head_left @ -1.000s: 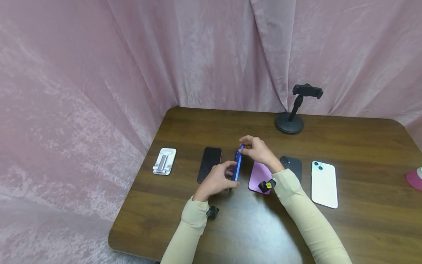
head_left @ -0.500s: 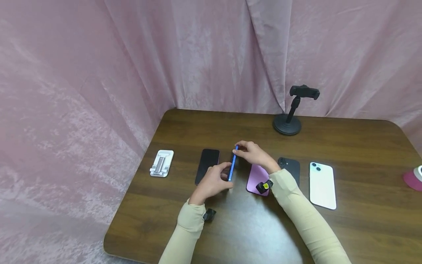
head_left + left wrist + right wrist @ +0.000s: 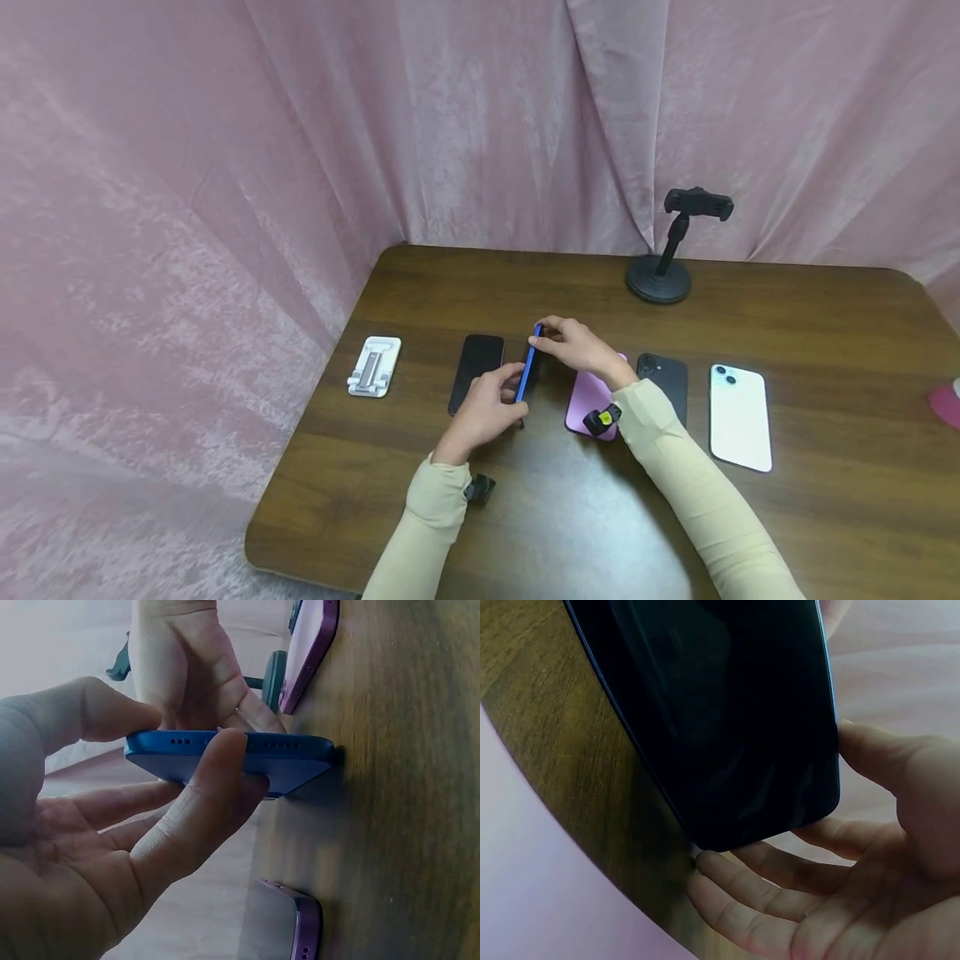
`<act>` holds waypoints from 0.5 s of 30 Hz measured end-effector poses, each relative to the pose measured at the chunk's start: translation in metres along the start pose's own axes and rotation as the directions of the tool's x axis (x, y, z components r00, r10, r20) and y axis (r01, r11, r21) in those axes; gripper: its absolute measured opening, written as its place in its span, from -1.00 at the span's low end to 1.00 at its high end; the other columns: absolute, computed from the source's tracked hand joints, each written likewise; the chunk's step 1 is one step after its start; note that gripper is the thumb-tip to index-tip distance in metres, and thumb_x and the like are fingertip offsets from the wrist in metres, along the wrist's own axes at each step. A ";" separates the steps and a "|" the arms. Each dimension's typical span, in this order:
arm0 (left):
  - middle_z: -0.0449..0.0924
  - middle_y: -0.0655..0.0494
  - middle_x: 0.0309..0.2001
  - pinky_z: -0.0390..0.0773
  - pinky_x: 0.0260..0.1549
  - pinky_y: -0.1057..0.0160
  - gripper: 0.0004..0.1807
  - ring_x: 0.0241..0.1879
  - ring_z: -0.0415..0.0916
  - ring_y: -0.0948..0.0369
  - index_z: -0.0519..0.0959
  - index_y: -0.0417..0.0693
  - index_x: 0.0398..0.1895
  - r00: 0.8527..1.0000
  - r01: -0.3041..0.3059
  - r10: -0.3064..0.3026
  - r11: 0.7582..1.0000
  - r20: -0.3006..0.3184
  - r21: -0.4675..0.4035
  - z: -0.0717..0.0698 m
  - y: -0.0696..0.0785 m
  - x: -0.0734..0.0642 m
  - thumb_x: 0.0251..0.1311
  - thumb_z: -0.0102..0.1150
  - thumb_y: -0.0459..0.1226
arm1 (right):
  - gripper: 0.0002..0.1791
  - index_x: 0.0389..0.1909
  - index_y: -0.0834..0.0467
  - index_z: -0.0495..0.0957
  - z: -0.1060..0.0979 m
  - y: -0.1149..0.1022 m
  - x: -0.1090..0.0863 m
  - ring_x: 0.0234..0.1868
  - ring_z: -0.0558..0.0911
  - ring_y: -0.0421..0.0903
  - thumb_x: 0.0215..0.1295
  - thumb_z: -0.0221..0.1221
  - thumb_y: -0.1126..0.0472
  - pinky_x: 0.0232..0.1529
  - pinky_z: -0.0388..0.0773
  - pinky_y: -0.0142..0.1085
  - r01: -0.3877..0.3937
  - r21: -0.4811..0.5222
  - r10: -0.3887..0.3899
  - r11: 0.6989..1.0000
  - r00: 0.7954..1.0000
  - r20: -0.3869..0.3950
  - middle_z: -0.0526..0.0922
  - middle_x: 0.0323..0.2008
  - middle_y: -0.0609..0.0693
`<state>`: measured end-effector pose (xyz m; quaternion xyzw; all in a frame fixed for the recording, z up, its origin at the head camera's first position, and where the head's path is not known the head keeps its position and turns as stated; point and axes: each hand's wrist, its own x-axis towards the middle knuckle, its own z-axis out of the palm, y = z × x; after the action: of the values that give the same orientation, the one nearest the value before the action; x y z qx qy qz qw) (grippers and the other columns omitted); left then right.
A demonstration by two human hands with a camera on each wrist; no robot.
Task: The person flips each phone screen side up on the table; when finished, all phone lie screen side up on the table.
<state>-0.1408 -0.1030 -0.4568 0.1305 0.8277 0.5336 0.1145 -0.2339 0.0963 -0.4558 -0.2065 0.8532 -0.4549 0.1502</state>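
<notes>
A blue smartphone (image 3: 528,367) stands on its long edge, seen nearly edge-on in the head view. My left hand (image 3: 483,414) holds its near end; in the left wrist view a finger lies across the end with the speaker holes (image 3: 281,745). At the far end my right hand (image 3: 579,346) pinches the phone's upper edge. From the right wrist, the dark screen (image 3: 735,712) faces the camera, with fingers (image 3: 757,896) under the far end and the thumb on the edge. A black phone (image 3: 474,367) lies just left, partly behind the left hand.
A purple phone (image 3: 585,404) lies under the right wrist, with a dark grey phone (image 3: 670,385) and a white phone (image 3: 739,421) farther right. A white folding stand (image 3: 375,367) lies at the left; a black phone holder (image 3: 658,281) stands at the back. A pink object (image 3: 947,406) sits at the right edge.
Both hands have shifted slightly left with the blue phone. Its camera side, visible one second ago, has turned away, so the phone now stands nearly edge-on.
</notes>
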 end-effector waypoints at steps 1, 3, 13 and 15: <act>0.59 -0.36 0.09 0.67 -0.34 0.23 -0.37 -0.01 0.65 -0.14 0.39 -0.42 0.33 1.000 -0.001 0.001 1.000 -0.001 -0.006 0.000 0.000 0.000 0.09 0.17 -0.53 | -0.45 0.30 0.42 0.40 0.000 0.000 0.000 0.25 0.50 0.30 0.52 0.10 0.07 0.24 0.41 0.12 -0.002 -0.002 0.002 1.000 1.000 -0.001 0.56 0.14 0.35; 0.59 -0.36 0.09 0.68 -0.36 0.22 -0.38 -0.02 0.64 -0.14 0.39 -0.41 0.33 1.000 0.008 -0.008 1.000 -0.004 -0.025 0.000 0.001 0.000 0.12 0.16 -0.54 | -0.45 0.30 0.42 0.40 0.000 0.000 0.000 0.24 0.51 0.30 0.51 0.10 0.07 0.22 0.43 0.12 -0.001 -0.002 0.001 1.000 1.000 -0.004 0.57 0.13 0.35; 0.55 -0.43 0.07 0.68 -0.43 0.18 -0.37 -0.08 0.64 -0.22 0.35 -0.46 0.35 0.998 0.037 -0.044 0.989 -0.044 -0.140 0.004 0.000 0.000 0.12 0.10 -0.58 | -0.38 0.35 0.40 0.34 0.000 -0.001 -0.001 0.27 0.49 0.32 0.48 0.17 0.07 0.19 0.47 0.11 -0.025 0.033 0.024 0.999 1.000 0.003 0.49 0.21 0.39; 0.54 -0.43 0.08 0.69 -0.42 0.17 -0.37 -0.07 0.63 -0.21 0.34 -0.46 0.36 0.998 0.045 -0.052 0.987 -0.043 -0.151 0.006 0.000 -0.002 0.13 0.09 -0.58 | -0.35 0.37 0.40 0.32 0.001 -0.001 -0.002 0.27 0.48 0.32 0.47 0.19 0.07 0.18 0.47 0.11 -0.028 0.029 0.028 0.999 1.000 0.005 0.47 0.24 0.40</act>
<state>-0.1375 -0.0988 -0.4592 0.0889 0.7905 0.5944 0.1173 -0.2315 0.0958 -0.4556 -0.1936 0.8490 -0.4644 0.1615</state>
